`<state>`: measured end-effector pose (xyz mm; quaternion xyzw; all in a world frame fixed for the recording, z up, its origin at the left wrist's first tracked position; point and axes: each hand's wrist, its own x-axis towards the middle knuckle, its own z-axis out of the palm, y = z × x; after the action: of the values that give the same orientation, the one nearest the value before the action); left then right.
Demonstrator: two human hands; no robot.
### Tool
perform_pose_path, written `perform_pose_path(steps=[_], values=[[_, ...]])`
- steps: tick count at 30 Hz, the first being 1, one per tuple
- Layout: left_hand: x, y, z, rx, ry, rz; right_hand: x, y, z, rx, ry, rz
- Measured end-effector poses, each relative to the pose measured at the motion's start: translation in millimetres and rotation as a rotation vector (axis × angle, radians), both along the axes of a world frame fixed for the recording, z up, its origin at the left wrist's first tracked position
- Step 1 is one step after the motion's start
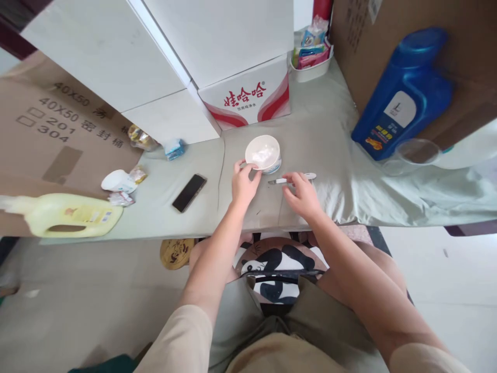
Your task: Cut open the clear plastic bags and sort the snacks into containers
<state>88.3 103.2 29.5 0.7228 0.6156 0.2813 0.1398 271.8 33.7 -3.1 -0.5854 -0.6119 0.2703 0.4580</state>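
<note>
A white paper bowl (pixel 273 165) with a blue print stands upright on the cloth-covered table; something clear and whitish, perhaps crumpled plastic, lies inside. My left hand (pixel 245 182) is at its near left side, fingertips on the rim and thumb low against the wall. Just right of the bowl, the fingers of my right hand (pixel 302 194) are closed over a slim white utility knife (pixel 310 176). Its grey tip points left, and it lies at or close to the cloth. My fingers partly cover its middle.
Left of the bowl lies a black phone (pixel 189 193). Farther left are a white cup (pixel 118 181), small packets and a pale yellow jug (pixel 73 215). White boxes (pixel 248 96) stand behind. At right are a tall blue bottle (pixel 404 98) and a clear cup (pixel 417 153).
</note>
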Motion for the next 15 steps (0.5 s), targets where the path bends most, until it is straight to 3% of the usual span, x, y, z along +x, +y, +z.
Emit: perform_pose_path(steps=[4,7,10,15], values=[[-1,14,2.2,-0.083,-0.043,0.050,7,-5,-3.2,0.035,-0.059,-0.020],[-27,20,7.9,-0.077,-0.038,0.075,5,-12,-2.7,0.066,-0.185,-0.035],[-76,20,14.0,-0.049,0.004,0.113,-7,-20,-3.6,0.130,-0.283,0.090],[-183,19,12.1,-0.047,0.070,0.199,-51,-28,-10.5,0.233,-0.401,0.251]])
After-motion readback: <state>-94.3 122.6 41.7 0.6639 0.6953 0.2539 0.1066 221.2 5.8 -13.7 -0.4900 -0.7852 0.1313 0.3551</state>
